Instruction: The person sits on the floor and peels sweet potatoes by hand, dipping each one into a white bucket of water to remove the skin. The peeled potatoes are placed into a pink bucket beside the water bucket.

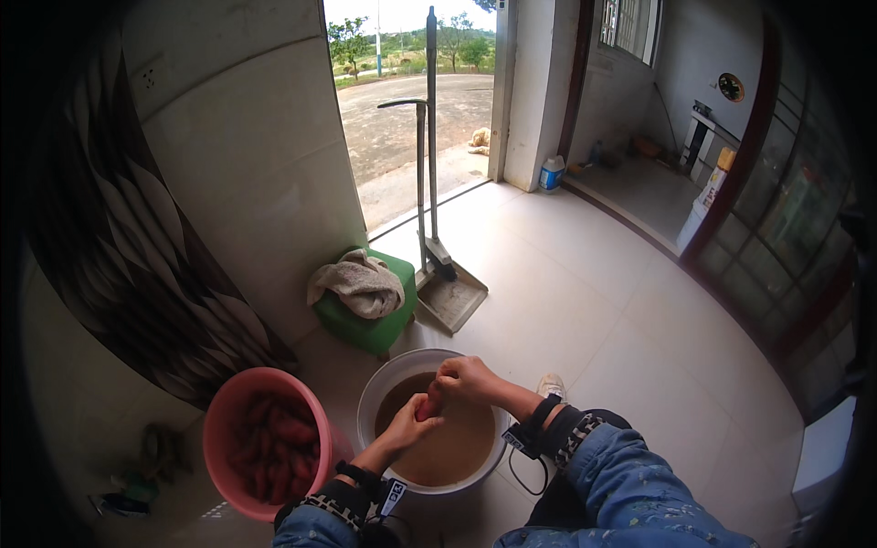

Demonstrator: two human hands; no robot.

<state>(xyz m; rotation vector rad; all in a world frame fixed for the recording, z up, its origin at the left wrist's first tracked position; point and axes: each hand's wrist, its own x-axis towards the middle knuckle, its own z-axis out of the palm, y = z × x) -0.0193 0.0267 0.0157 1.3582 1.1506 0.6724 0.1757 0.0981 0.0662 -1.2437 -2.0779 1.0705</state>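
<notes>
Between my two hands is a red-skinned sweet potato (429,405), held above a basin (370,383) of cloudy brown water (452,449). My left hand (410,426) grips its lower end, while my right hand (466,380) has its fingers on the upper end. Part of the tuber is hidden by the fingers. To the left stands a pink plastic bucket (212,438), with many red sweet potatoes (277,445) heaped inside. Both wrists carry dark straps with small devices.
A green stool (390,329) holding a crumpled towel (363,284) stands behind the basin. Beside it are a long-handled dustpan (455,301) and broom (431,137), near the open doorway. A patterned curtain (157,260) hangs left. A blue-labelled jug (551,173) sits by the door post.
</notes>
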